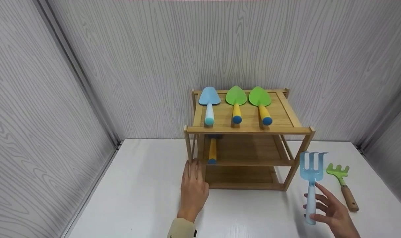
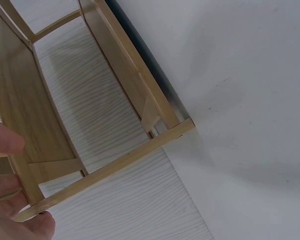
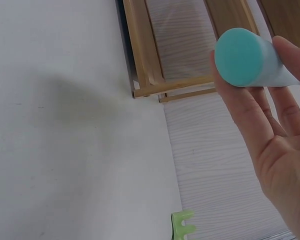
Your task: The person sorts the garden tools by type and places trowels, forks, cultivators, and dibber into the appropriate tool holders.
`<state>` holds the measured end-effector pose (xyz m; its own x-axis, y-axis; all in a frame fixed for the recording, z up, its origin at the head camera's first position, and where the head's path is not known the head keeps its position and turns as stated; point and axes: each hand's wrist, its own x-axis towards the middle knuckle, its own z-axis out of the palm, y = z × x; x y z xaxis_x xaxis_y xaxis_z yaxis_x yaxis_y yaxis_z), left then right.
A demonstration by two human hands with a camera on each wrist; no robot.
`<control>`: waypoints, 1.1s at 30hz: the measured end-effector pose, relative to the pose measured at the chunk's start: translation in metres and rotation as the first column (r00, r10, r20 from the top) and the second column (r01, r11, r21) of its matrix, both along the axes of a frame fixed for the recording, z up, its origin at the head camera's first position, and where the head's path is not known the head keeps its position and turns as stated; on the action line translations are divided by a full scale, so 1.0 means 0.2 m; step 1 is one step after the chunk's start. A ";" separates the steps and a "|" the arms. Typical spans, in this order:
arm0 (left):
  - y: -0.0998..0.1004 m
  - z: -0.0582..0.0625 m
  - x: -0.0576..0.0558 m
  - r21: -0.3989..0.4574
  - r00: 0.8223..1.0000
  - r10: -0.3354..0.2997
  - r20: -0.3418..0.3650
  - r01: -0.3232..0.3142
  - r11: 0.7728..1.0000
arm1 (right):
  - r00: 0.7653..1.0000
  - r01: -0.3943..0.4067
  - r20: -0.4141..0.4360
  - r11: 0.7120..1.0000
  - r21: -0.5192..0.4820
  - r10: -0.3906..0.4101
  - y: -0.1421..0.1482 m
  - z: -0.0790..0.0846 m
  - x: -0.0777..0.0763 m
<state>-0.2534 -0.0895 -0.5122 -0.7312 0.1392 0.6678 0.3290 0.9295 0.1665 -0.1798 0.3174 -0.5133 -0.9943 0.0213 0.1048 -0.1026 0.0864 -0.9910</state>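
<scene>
My right hand (image 1: 336, 211) holds a light blue hand rake (image 1: 311, 173) upright, prongs at the top, to the right of a three-tier wooden rack (image 1: 246, 130). In the right wrist view, fingers and thumb curl round its pale handle (image 3: 272, 65), whose turquoise end faces the camera. My left hand (image 1: 194, 193) grips the rack's front left post by the middle shelf, fingers and thumb on either side of the wood in the left wrist view. On the top shelf lie a light blue trowel (image 1: 209, 96) and two green trowels (image 1: 236, 96) with yellow handles.
A green hand rake (image 1: 340, 173) with a brown wooden handle lies on the white table (image 1: 147, 198), right of the rack. On the middle shelf rests a tool with a yellow handle (image 1: 212, 150), its head in shadow. Grey wood-grain walls (image 1: 147, 66) enclose the table.
</scene>
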 end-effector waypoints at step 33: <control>0.00 -0.01 -0.01 0.032 0.999 -0.019 -0.051 0.021 0.999 | 0.997 -0.031 0.075 0.993 0.117 0.022 -0.15 0.06 -0.07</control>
<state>-0.2559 -0.0890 -0.5146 -0.6938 0.1309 0.7082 0.3560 0.9171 0.1793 -0.1937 0.2873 -0.5005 -0.9994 -0.0132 0.0322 -0.0342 0.2018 -0.9788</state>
